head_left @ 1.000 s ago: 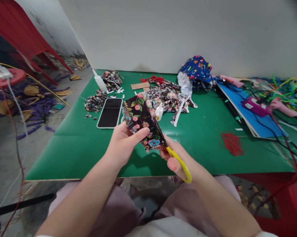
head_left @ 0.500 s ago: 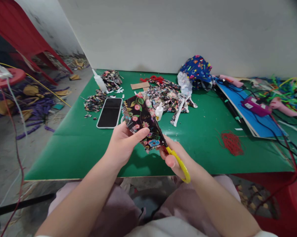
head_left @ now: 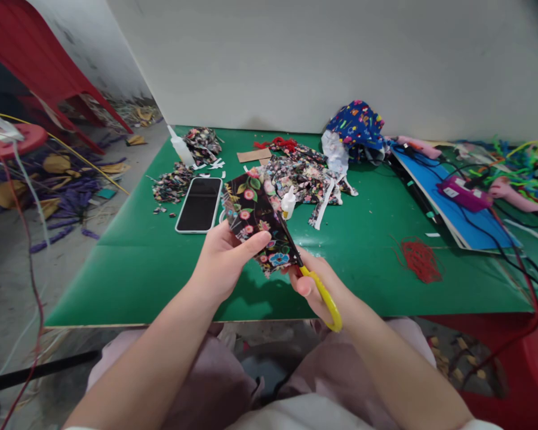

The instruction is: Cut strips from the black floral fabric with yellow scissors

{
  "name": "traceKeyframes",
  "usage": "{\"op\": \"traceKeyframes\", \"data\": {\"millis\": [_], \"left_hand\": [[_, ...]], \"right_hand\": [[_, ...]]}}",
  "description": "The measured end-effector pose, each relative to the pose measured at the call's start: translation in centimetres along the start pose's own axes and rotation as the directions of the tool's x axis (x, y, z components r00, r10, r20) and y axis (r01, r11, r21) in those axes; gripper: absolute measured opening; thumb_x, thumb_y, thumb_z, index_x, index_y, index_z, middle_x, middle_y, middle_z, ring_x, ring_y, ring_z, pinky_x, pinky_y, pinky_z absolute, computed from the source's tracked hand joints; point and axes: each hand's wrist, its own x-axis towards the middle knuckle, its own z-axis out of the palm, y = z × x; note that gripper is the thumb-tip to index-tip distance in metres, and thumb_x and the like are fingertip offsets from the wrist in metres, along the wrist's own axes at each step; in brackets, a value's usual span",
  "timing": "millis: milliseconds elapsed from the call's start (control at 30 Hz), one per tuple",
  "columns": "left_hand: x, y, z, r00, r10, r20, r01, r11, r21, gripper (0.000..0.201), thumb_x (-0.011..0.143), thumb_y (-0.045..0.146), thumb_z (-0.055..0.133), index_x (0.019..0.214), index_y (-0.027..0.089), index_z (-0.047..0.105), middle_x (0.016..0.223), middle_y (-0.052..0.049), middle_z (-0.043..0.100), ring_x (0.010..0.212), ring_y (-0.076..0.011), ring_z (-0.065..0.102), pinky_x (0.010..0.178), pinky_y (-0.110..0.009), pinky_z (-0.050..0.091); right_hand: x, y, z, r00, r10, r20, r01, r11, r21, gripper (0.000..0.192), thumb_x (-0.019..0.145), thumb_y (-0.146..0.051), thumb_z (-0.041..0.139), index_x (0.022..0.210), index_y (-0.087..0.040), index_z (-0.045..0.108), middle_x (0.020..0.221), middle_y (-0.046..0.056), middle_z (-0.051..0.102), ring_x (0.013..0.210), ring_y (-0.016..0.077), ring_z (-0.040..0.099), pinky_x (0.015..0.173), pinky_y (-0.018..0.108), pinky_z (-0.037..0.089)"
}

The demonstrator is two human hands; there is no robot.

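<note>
A soft flowery cloth piece (head_left: 255, 224) is pinched flat by the left hand (head_left: 221, 263) above the surface's (head_left: 161, 280) near edge. Yellow-handled scissors (head_left: 316, 286) are gripped by the right hand (head_left: 316, 283), blades touching the cloth's right side.

The rectangular glass-faced smartphone (head_left: 199, 204) lies on the green table mat (head_left: 362, 263), left of the heap of floral fabric scraps (head_left: 307, 173), behind the hands.

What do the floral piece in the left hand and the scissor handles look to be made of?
The floral piece looks like thin printed cotton-type fabric, matte: it folds softly and shows no shine. The scissor handles look like smooth moulded plastic, bright yellow with a slight gloss. The blades are mostly hidden behind the fabric.
</note>
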Motion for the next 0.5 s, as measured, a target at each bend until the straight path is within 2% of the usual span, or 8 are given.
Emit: {"op": "traceKeyframes", "data": {"millis": [233,367,500], "left_hand": [[0.1,-0.1,-0.1,1.0,-0.003,0.025,0.004,0.999,-0.048,0.023,0.063,0.023,0.078,0.083,0.022,0.067,0.082,0.001,0.071,0.07,-0.0126,0.065,0.065,-0.022,0.053],[0.1,-0.1,-0.1,1.0,-0.011,0.015,0.011,1.0,-0.016,0.028,0.062,0.027,0.078,0.087,0.018,0.067,0.088,-0.002,0.071,0.076,-0.0166,0.066,0.07,-0.028,0.054],[0.1,-0.1,-0.1,1.0,-0.008,0.01,0.008,1.0,-0.006,0.029,0.062,0.028,0.077,0.087,0.018,0.067,0.091,-0.003,0.071,0.08,-0.019,0.066,0.074,-0.031,0.054]], "right_hand": [[-0.1,0.4,-0.3,0.998,-0.03,0.049,0.032,0.998,-0.045,0.082,0.061,-0.087,0.024,0.096,-0.017,0.051,0.055,-0.006,0.037,0.049,0.0082,0.032,0.046,0.021,0.026],[-0.1,0.7,-1.0,0.986,-0.023,0.166,0.024,1.0,-0.001,0.09,0.054,-0.09,0.021,0.101,-0.018,0.046,0.058,-0.006,0.036,0.05,0.0087,0.027,0.045,0.022,0.024],[0.0,1.1,-1.3,0.976,-0.023,0.216,0.015,0.999,0.04,0.088,0.055,-0.09,0.022,0.103,-0.019,0.043,0.063,-0.005,0.039,0.053,0.0095,0.029,0.046,0.022,0.027]]}}
